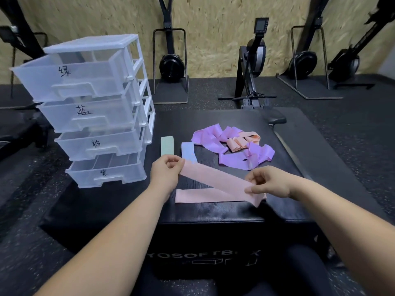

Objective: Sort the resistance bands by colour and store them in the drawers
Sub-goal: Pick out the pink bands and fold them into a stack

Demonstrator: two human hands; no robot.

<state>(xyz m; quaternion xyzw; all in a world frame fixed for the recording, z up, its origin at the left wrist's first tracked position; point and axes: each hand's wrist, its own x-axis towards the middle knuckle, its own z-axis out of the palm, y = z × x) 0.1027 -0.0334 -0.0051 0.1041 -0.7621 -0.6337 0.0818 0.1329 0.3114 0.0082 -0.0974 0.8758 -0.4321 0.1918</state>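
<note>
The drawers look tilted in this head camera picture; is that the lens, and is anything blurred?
Head view: wide-angle distortion leans the drawers and bows the edges; head view: soft even light, no hard shadows or glare; head view: the pink band is sharp, the black box lettering looks smeared.

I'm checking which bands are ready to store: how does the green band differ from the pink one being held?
The green band lies folded compactly on the black box, untouched; the pink band is pinched between the left hand and right hand. The green band looks short; the pink band stretches long, doubling back at the right hand onto the box. Both are flat, pastel, and outside the drawers.
</note>
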